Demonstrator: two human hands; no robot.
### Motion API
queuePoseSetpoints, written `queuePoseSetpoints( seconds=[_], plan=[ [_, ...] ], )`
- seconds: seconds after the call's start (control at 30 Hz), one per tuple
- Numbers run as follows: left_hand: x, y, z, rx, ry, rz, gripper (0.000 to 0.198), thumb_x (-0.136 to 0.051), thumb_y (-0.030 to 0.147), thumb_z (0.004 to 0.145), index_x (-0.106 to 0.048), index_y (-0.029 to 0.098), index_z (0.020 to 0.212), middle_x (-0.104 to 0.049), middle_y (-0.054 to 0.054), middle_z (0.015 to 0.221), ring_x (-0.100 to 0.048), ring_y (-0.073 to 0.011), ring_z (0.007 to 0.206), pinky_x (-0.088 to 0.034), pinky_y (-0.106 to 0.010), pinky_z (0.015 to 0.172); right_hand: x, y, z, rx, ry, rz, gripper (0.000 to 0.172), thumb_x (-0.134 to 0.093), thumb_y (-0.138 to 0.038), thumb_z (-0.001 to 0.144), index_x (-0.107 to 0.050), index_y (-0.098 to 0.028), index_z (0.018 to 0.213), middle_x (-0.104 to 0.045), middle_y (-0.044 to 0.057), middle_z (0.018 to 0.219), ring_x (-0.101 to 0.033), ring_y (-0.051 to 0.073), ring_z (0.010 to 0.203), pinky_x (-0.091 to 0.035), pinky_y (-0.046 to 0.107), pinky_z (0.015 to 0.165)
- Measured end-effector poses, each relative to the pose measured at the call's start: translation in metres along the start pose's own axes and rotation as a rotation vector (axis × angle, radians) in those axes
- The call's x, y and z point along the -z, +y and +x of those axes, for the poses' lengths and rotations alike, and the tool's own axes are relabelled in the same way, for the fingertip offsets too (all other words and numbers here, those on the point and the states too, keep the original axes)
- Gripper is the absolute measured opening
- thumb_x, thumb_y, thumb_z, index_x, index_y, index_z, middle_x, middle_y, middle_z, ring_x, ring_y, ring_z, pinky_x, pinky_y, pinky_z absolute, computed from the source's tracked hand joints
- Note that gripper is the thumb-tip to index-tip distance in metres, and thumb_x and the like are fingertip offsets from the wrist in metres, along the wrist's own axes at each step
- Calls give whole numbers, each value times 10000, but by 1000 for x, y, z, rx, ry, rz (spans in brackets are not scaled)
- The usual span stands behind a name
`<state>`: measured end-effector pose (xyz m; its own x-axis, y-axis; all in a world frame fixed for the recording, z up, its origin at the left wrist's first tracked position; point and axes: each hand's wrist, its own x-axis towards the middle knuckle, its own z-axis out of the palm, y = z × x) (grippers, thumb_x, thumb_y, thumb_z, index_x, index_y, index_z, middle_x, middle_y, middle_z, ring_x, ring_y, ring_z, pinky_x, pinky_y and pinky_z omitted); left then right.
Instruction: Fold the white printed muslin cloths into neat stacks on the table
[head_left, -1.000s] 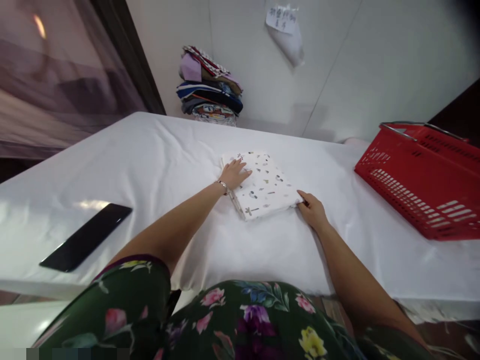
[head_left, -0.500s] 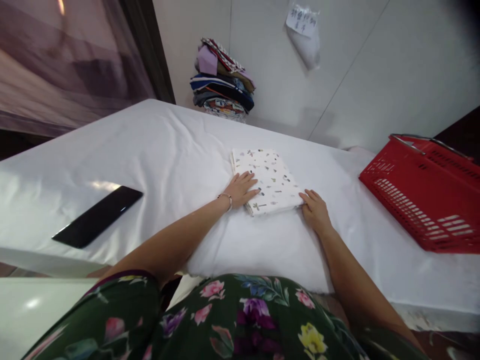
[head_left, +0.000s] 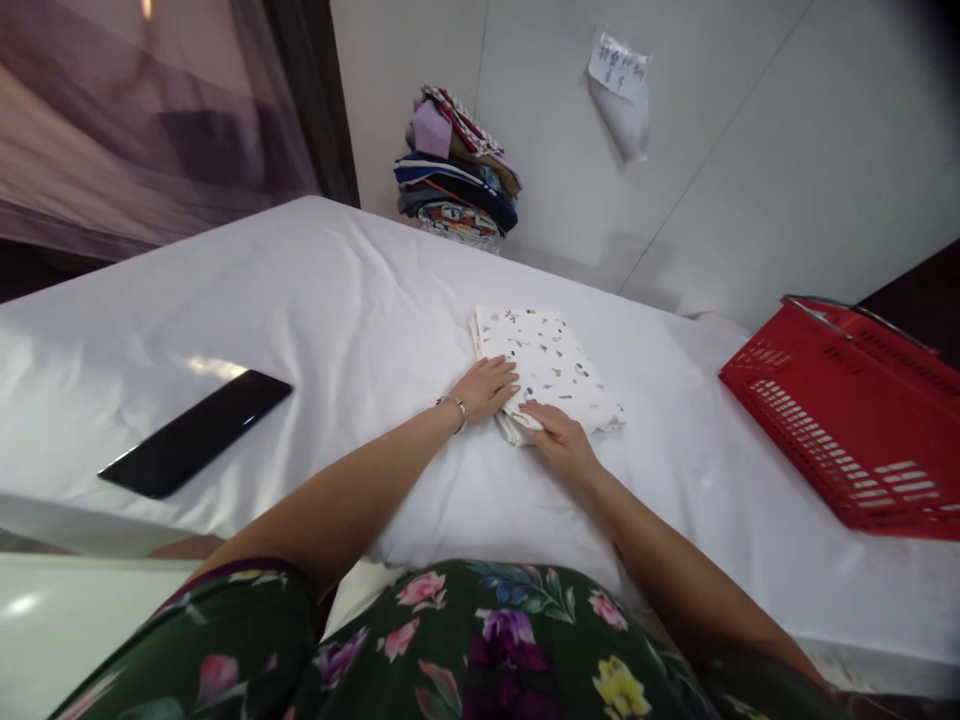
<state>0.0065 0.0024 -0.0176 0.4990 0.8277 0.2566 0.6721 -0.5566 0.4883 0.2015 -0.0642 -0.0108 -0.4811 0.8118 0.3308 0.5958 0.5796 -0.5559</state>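
A white cloth with small printed motifs (head_left: pixel 551 350) lies folded in a roughly square packet on the white-covered table. My left hand (head_left: pixel 485 387), with a bracelet at the wrist, rests flat on its left edge, fingers stretched out. Close beside it, my right hand (head_left: pixel 559 435) pinches the near left corner, where the top layer is lifted and turned back. Under that corner several lower layers show. The thumb of my right hand is mostly hidden.
A glossy black panel (head_left: pixel 196 432) lies on the white tablecloth (head_left: pixel 360 330) to the left. At the right stands a red plastic basket (head_left: pixel 862 410). Folded clothes (head_left: pixel 457 170) are stacked against the wall at the back, and a paper note (head_left: pixel 619 68) hangs above.
My right hand has moved left from the cloth's near right corner to its near left corner and raised the edge there. My left hand stays on the cloth. The view has shifted slightly.
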Motion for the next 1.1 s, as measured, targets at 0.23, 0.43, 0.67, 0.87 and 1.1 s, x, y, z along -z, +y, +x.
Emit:
queuePoseSetpoints(
  seconds=[0.23,0.43,0.67,0.87,1.1],
  plan=[
    [16,-5,-5,48,247,-113,327,-408,373,853,-609,187,1033,-600,-63,1131,-490,-180,1106,-366,-336,985,-3,-4,-2,-125,113,204,306,-506,-288,839,-597,-270,1130,-607,18,1159,-518,186,1125,-376,383,999],
    [43,9,-13,233,125,-189,250,-447,342,794,-644,194,843,-645,-9,834,-573,-136,734,-454,-255,691,-2,0,-7,44,6,-40,382,-492,-264,841,-520,-263,1222,-547,43,1249,-440,203,1211,-290,450,1044],
    [50,15,-36,334,-84,-112,244,-476,381,756,-670,233,766,-670,10,813,-579,-142,721,-433,-242,657,4,0,-4,256,-167,-365,509,-464,-170,816,-412,-184,1322,-423,117,1357,-347,241,1272,-314,467,1019],
    [44,11,-37,384,-158,-100,216,-502,386,738,-680,264,744,-683,17,792,-604,-151,721,-447,-239,640,5,6,4,332,-84,-407,564,-412,-55,741,-449,-166,1293,-524,123,1263,-484,228,1163,-435,412,932],
    [57,-38,2,611,56,-66,248,-479,383,765,-663,241,852,-687,-20,910,-625,-176,786,-489,-258,668,6,9,-9,425,3,-336,582,-426,-98,774,-384,-237,1338,-549,78,1244,-524,202,1130,-476,388,903]
  ],
)
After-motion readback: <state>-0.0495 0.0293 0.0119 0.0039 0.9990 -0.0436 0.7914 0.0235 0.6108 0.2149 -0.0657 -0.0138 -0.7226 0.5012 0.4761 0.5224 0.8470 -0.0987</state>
